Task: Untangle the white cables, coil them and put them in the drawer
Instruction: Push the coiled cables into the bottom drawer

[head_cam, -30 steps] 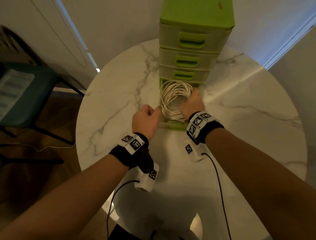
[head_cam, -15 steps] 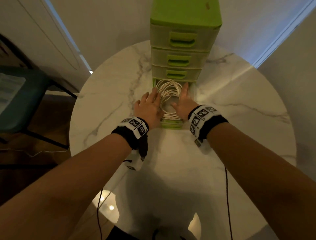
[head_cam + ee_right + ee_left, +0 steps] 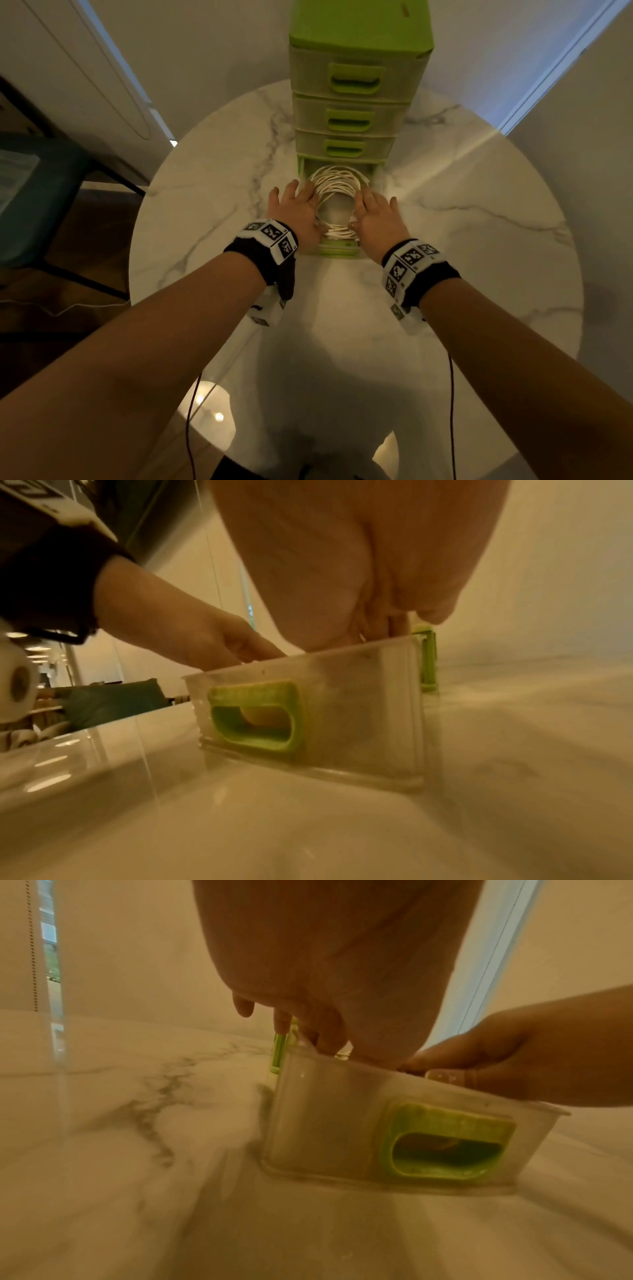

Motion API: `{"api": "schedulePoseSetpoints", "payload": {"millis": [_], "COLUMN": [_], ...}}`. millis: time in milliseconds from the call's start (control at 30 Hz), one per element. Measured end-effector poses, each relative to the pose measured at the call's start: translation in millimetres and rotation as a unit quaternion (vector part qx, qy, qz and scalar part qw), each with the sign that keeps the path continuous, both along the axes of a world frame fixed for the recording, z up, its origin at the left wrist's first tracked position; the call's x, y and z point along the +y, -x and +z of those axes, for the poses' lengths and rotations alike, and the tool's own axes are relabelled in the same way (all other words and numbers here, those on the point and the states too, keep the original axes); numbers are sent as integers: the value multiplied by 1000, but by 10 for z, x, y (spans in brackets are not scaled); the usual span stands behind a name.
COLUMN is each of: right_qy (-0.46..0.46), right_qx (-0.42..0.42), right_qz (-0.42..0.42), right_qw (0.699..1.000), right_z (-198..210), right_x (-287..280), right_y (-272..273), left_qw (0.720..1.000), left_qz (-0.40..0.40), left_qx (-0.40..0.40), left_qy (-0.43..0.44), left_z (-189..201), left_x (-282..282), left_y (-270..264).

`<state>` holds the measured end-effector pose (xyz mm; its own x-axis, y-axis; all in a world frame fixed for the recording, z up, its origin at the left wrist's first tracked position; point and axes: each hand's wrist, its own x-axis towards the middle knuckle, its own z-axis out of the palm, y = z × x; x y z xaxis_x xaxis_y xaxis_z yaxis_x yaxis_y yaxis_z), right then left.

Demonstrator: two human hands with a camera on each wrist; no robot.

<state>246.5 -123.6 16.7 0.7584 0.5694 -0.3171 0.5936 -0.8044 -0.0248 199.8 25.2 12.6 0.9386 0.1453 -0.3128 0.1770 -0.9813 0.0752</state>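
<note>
A coil of white cables (image 3: 337, 181) lies in the pulled-out bottom drawer (image 3: 337, 249) of a green drawer unit (image 3: 356, 85). My left hand (image 3: 297, 200) lies flat on the coil's left side with straight fingers. On the coil's right side my right hand (image 3: 371, 205) rests the same way. The left wrist view shows the drawer's clear front (image 3: 329, 1123) with its green handle (image 3: 445, 1139), and my left hand (image 3: 318, 1031) reaching over the rim. In the right wrist view the drawer (image 3: 359, 710) sits under my right hand (image 3: 383, 626); the coil is hidden there.
The unit stands at the back of a round white marble table (image 3: 212, 192). Its three upper drawers (image 3: 346, 120) are closed. A dark chair (image 3: 37, 192) stands off the table's left edge. Black wrist-camera leads (image 3: 452, 411) hang over the near edge.
My left hand has uncurled from a fist and my right hand has let go of the coil. Both now lie flat on it, further into the drawer.
</note>
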Motion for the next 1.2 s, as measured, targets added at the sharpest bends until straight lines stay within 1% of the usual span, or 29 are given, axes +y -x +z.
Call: {"api": "schedulePoseSetpoints", "payload": {"millis": [100,167,233,267,333,433,533,567,633,700,800,867,900,1033,1067,1167,1200], "right_qy": [55,86,125,144,163,127,87,85,115,133,139,143,135,68,51,33,17], "right_qx": [0,27,52,50,36,58,44,34,13,0,-18,-30,-30,-20,-32,-103,-104], "right_qz": [18,32,50,63,84,88,105,117,142,147,125,129,125,47,29,35,50], "right_qw": [998,995,990,986,982,986,990,989,983,980,982,981,983,996,998,994,993], "right_z": [39,133,217,241,245,174,98,100,111,73,28,44,51,60,57,75,53], "right_x": [8,9,-39,-71,-111,-85,-65,-64,-32,15,63,107,133,236,236,147,108], "right_y": [-84,-173,-252,-274,-282,-251,-263,-273,-263,-234,-230,-269,-307,-353,-321,-127,-86], "left_qw": [1000,1000,1000,1000,999,996,985,975,963,961,959,959,959,960,961,963,963], "left_qz": [0,7,-15,-26,-27,-11,45,70,107,119,123,120,115,107,107,126,133], "left_qx": [-8,-10,4,8,4,-16,-85,-112,-121,-112,-117,-115,-114,-124,-128,-129,-128], "left_qy": [1,15,0,-3,21,83,145,176,218,223,227,230,232,229,220,199,195], "left_z": [-8,5,34,39,14,-22,-125,-139,-125,-124,-120,-127,-123,-102,-99,-134,-134], "left_x": [-21,-11,25,52,94,74,33,33,27,37,24,27,39,67,66,28,17], "left_y": [-37,-56,-72,-93,-149,-160,-71,-42,-19,-25,-23,-23,-19,-6,-14,-40,-44]}}
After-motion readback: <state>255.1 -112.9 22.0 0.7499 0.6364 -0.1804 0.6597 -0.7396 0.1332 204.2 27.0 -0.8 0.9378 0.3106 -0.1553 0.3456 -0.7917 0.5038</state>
